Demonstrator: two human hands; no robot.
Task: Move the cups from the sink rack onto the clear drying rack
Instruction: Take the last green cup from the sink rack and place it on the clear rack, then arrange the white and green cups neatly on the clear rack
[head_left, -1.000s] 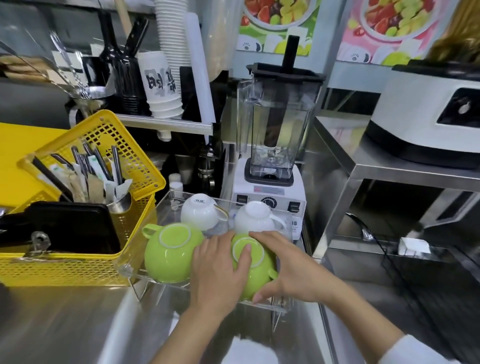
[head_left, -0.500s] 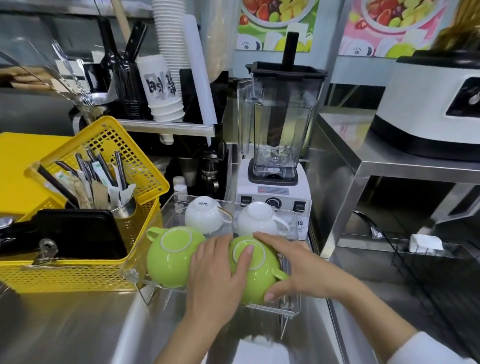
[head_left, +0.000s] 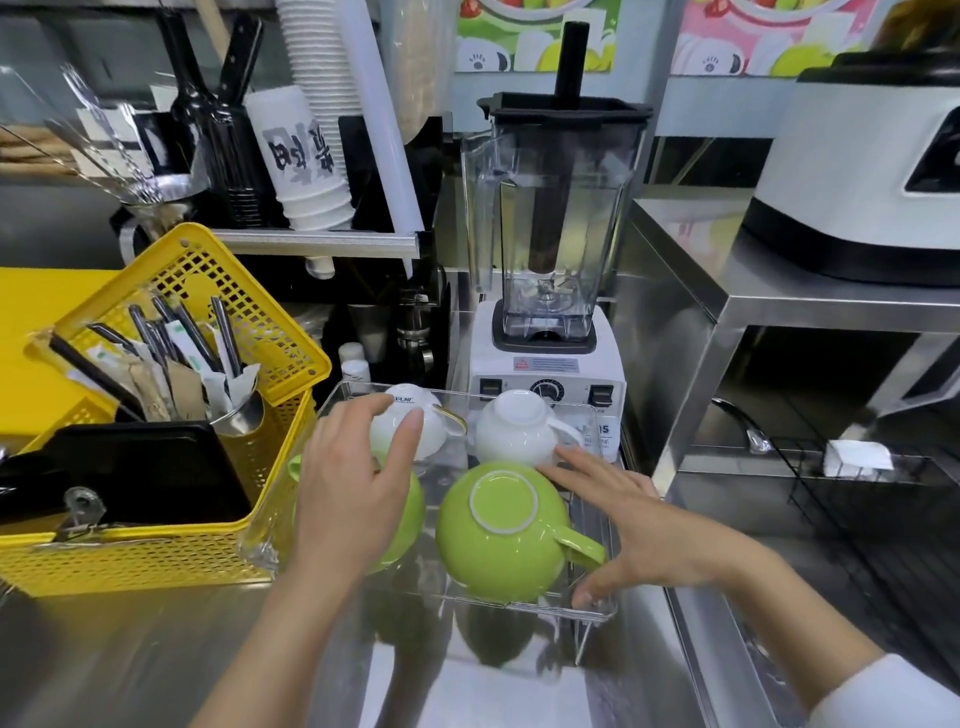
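Four cups stand upside down in the clear drying rack (head_left: 524, 607): two white ones at the back, two green ones in front. My left hand (head_left: 348, 499) lies over the left green cup (head_left: 410, 514), its thumb and fingers closed around the left white cup (head_left: 431, 434). My right hand (head_left: 649, 535) is spread flat beside the right green cup (head_left: 498, 551), above its handle. Its forefinger points at the right white cup (head_left: 514, 431) and its thumb rests on the rack's front right corner.
A yellow basket (head_left: 156, 551) with cutlery and a black tray touches the rack's left side. A blender (head_left: 550, 234) stands right behind the rack. A black wire sink rack (head_left: 857, 519) lies to the right, below a steel shelf (head_left: 779, 296).
Both hands have let go of the right green cup. My left hand moved back and left onto the left white cup. My right hand slid right and opened.
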